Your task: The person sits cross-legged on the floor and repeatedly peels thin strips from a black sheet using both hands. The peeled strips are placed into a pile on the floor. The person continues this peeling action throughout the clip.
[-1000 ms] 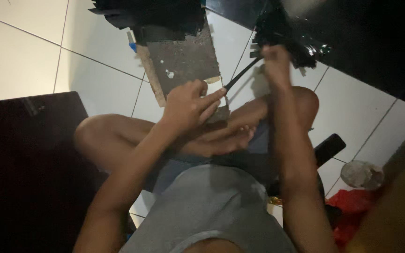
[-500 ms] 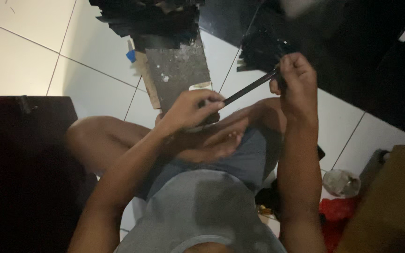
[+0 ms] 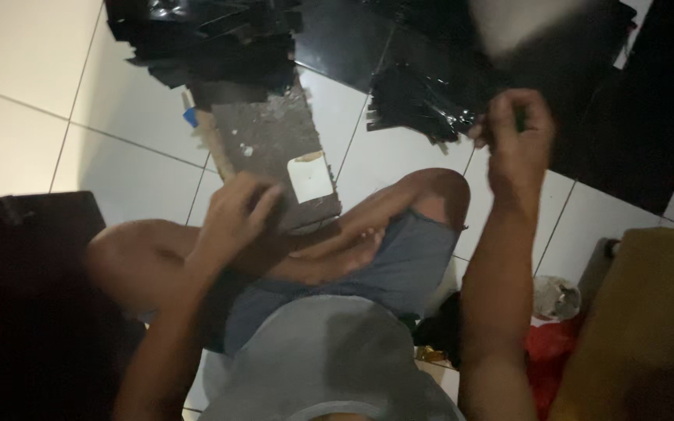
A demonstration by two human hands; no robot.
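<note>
I sit cross-legged on a tiled floor with a wooden board (image 3: 274, 144) in front of my knees; its top is dark with a pale patch. My left hand (image 3: 232, 214) rests on the board's near left corner, fingers spread over the edge, with nothing visible in it. My right hand (image 3: 516, 140) is raised to the right above my knee, closed in a fist. A short bit of a dark strip (image 3: 519, 118) shows inside the fist; the rest is hidden or blurred. That hand hovers next to a shiny black heap (image 3: 419, 101).
A pile of black strips (image 3: 196, 39) lies beyond the board. A dark box (image 3: 25, 296) stands at my left. At my right lie a red bag (image 3: 548, 351), a crumpled white thing (image 3: 557, 296) and a tan bulky object (image 3: 649, 312).
The long dark strip stretched between both hands is gone from my left hand, which dropped onto the board. My right hand rose and moved right towards the black heap.
</note>
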